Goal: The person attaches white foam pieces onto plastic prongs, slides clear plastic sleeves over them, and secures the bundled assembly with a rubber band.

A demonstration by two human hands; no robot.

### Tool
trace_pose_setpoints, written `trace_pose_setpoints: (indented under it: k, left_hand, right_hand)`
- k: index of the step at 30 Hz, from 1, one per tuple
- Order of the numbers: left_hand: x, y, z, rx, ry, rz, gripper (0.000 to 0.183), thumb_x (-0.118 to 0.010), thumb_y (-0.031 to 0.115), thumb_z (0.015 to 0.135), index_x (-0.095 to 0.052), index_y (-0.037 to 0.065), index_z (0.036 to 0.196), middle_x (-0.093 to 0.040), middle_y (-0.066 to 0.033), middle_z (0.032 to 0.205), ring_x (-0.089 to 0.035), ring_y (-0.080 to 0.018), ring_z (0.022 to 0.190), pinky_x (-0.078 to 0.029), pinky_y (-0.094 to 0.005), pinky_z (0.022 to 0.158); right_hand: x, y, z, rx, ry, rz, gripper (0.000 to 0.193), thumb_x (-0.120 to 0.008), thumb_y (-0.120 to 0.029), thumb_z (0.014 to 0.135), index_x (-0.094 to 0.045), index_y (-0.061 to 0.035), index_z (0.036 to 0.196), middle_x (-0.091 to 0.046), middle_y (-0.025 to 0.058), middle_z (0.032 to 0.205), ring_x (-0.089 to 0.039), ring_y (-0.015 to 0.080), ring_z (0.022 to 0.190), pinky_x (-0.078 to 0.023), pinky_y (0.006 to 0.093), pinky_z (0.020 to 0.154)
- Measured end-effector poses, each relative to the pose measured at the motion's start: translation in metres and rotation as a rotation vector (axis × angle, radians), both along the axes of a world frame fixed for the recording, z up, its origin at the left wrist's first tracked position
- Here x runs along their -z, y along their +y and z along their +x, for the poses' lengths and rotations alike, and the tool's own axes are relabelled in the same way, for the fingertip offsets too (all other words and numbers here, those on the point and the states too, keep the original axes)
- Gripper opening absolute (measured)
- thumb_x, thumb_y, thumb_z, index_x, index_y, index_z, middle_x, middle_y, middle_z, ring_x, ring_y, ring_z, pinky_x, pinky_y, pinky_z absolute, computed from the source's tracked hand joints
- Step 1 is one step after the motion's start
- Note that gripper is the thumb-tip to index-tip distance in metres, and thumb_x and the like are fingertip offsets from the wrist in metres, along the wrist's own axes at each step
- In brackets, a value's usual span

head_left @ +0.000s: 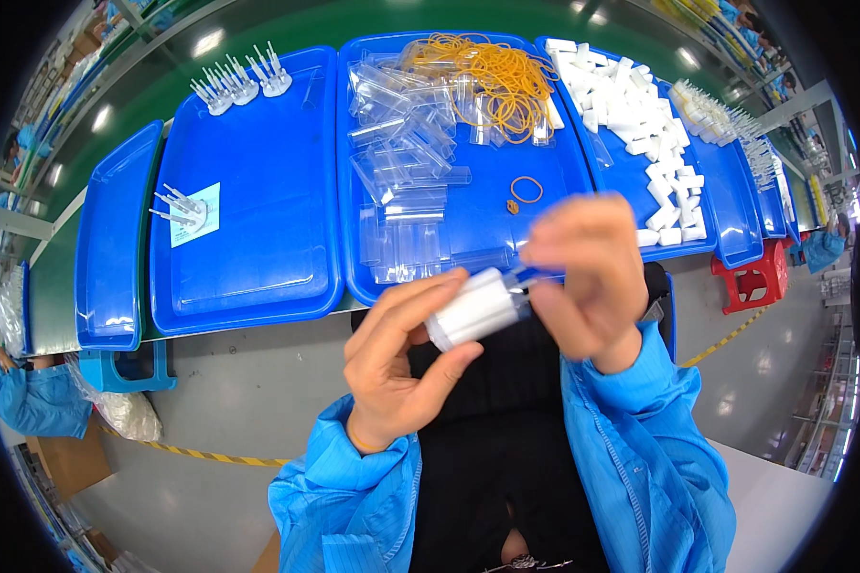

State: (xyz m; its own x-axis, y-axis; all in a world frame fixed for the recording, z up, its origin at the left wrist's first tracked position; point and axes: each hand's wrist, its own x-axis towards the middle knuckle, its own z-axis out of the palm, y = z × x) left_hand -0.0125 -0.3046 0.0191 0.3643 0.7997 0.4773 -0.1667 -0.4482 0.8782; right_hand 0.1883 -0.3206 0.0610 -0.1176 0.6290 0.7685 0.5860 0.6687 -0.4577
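Observation:
In front of my chest, my left hand [392, 368] is closed around a bundle of white cylindrical pieces [475, 310], thumb below and fingers above. A small clear, bluish part [524, 283] shows at the bundle's right end. My right hand [588, 277] is right there beside it, its fingers bent and smeared by motion; whether they grip the clear part cannot be made out. An orange rubber band [363, 443] circles my left wrist. Just beyond my hands, a blue tray [492, 205] holds clear plastic tubes [406, 153] and a pile of yellow-orange rubber bands [502, 81].
To the right, another blue tray [652, 250] carries many white blocks [631, 105]. The left tray [248, 191] holds clusters of white pronged parts [244, 81] and one such cluster [189, 218] on pale paper. A red stool [750, 279] and a blue stool [129, 368] stand on the floor.

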Motion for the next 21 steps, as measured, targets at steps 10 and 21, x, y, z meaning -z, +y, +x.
trace_pose_setpoints:
  k: [10,21]
  left_hand:
    - [0.006,0.004,-0.007,-0.132,-0.144,-0.033,0.023,-0.076,-0.006,0.075,-0.067,-0.004,0.096,-0.060,-0.0198,0.115,-0.061,-0.0335,0.114,-0.055,-0.0386,0.092]
    - [0.009,0.005,0.009,-0.218,-0.066,0.157,0.017,-0.076,-0.006,0.074,-0.068,0.000,0.089,-0.062,-0.0187,0.110,-0.064,-0.0327,0.107,-0.052,-0.0397,0.092]
  right_hand:
    - [0.027,0.057,0.006,0.359,-0.552,-0.447,0.022,-0.070,-0.011,0.076,-0.055,-0.0031,0.090,-0.061,0.0143,0.091,-0.062,0.0341,0.086,-0.051,0.0437,0.073]
    - [0.008,-0.011,-0.004,-0.235,0.652,-0.650,0.023,-0.067,-0.008,0.085,-0.059,0.0014,0.105,-0.065,0.0124,0.107,-0.059,0.0191,0.103,-0.045,0.0331,0.090]
